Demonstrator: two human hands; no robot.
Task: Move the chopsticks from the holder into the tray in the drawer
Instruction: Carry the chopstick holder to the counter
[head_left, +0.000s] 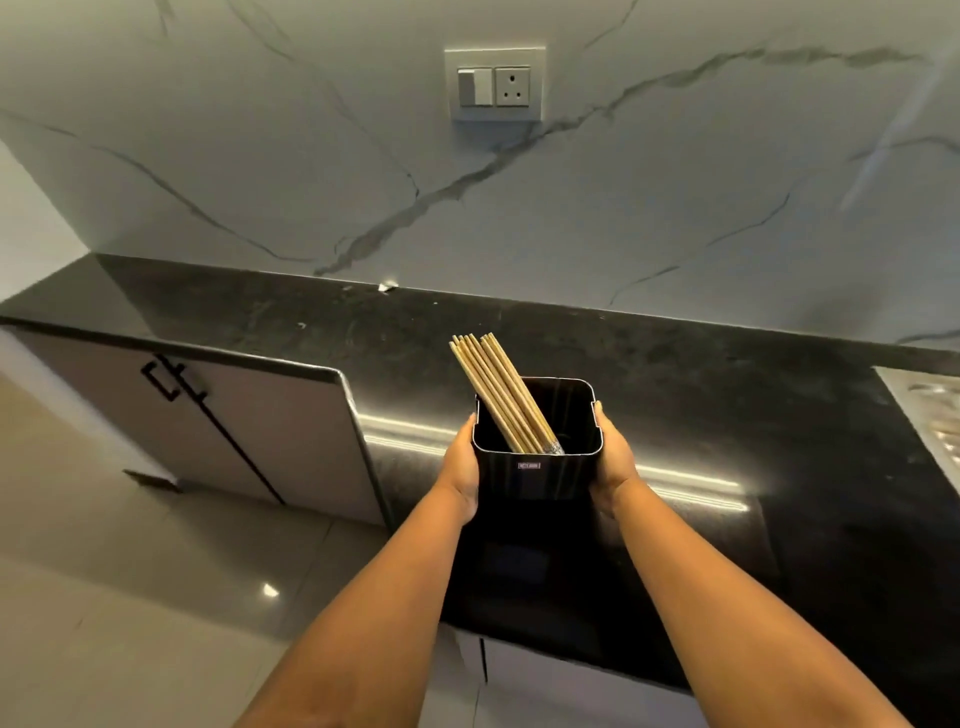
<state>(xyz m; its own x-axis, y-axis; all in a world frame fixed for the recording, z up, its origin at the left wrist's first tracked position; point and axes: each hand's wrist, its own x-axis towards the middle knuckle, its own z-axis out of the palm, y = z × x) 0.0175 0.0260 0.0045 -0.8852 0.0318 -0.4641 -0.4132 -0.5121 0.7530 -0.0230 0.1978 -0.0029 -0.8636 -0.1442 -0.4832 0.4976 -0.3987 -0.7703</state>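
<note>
Dark polished stone forms the table (675, 395) against a pale marble-veined wall, and over it a black, square-mouthed holder (537, 467) is held between two hands. Inside the holder a bundle of pale wooden chopsticks (501, 389) is seen, leaning toward the far-left corner, the square-cut tops standing well above the rim and the lower ends resting near the right of the floor. The holder's left wall is clasped by the left hand (462, 467), and its right wall by the right hand (613, 462), thumb at the rim; each grip is closed on the holder, fingers hidden behind it. No drawer or tray is in view, so the step is judged to be the carrying or positioning of the holder, with no chopsticks yet transferred. For the next move, a drawer would need to be opened and one hand freed. Farther out, a switch and socket plate (494, 85) is set in the wall, and cabinet doors (249, 421) with black handles stand at left.
</note>
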